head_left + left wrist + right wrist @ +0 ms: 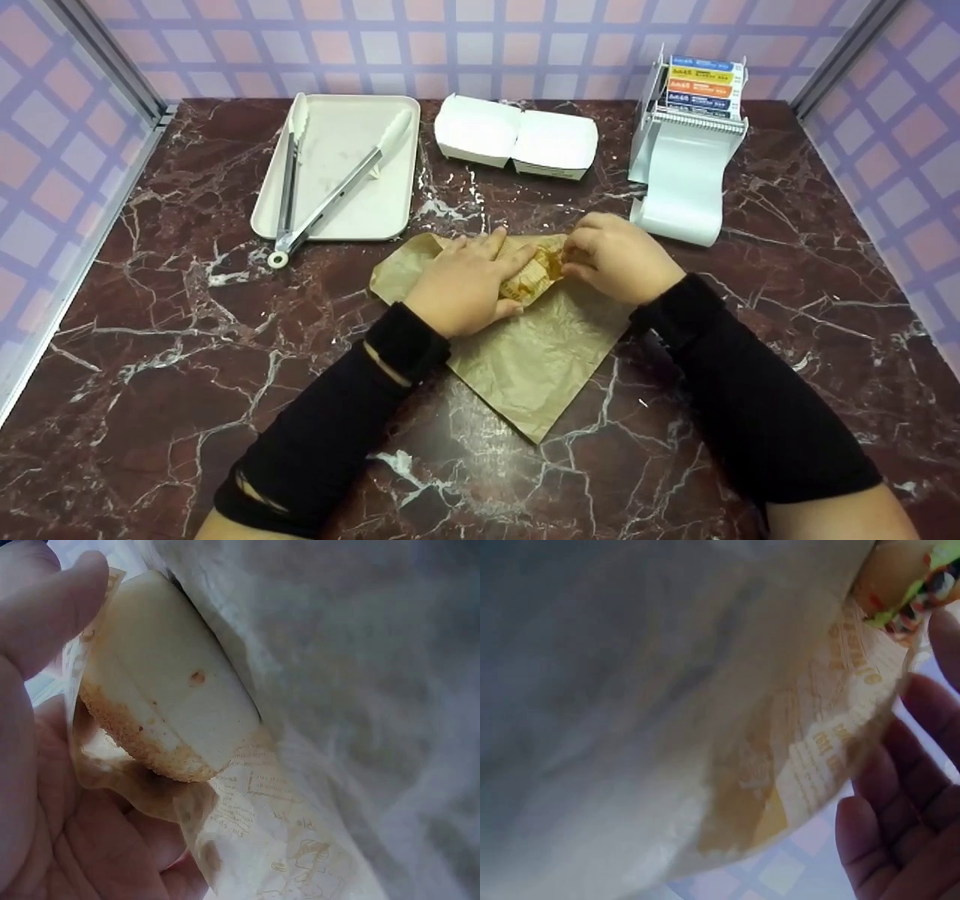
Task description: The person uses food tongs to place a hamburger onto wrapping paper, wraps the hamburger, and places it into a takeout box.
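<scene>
A sheet of brown wrapping paper (536, 367) lies on the table with its far part folded over and one corner pointing at me. My left hand (465, 285) rests on the fold, fingers spread. At the fold's right end, my right hand (619, 255) pinches the paper's printed side with curled fingers. Within the paper, the left wrist view shows a pale bun (165, 682) with a browned, crumbly edge. Green leaf and a dark-and-white filling show in the burger (900, 581) in the right wrist view. From the head view the paper and hands hide it.
Tongs (337, 191) lie across a cream tray (337, 112) at the back left. An open white carton (555, 142) stands at the back middle. Behind my right hand is a label dispenser (697, 90) with a white strip (684, 180) hanging down its front.
</scene>
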Available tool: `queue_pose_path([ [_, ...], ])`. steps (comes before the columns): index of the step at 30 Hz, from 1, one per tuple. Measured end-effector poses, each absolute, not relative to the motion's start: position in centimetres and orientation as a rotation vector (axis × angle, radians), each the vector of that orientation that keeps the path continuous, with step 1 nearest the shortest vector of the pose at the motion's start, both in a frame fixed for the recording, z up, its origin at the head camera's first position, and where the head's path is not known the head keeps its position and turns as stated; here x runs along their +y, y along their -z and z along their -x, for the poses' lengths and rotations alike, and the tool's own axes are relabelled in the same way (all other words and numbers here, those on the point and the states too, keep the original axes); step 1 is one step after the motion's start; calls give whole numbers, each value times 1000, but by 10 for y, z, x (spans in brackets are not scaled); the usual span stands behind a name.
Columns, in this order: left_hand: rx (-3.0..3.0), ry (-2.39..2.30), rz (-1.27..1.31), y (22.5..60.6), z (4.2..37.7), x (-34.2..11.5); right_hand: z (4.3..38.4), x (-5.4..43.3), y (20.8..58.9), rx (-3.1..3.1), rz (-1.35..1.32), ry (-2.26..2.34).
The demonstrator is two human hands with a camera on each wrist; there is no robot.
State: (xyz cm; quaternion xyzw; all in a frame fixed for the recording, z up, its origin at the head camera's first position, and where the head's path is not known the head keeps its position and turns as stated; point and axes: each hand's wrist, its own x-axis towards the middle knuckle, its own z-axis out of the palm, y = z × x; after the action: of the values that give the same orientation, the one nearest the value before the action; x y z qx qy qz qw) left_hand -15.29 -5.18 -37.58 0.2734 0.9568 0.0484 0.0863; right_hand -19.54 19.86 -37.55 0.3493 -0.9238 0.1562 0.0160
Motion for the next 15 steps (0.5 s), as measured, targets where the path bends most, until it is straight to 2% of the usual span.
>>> queue_pose_path([
  [7,2844,-99,-780,378,151,-51,194,197,377,-2869,-1094,-487],
  [15,2881,-99,-758,375,150,-49,176,172,374,-2862,-1153,-456],
])
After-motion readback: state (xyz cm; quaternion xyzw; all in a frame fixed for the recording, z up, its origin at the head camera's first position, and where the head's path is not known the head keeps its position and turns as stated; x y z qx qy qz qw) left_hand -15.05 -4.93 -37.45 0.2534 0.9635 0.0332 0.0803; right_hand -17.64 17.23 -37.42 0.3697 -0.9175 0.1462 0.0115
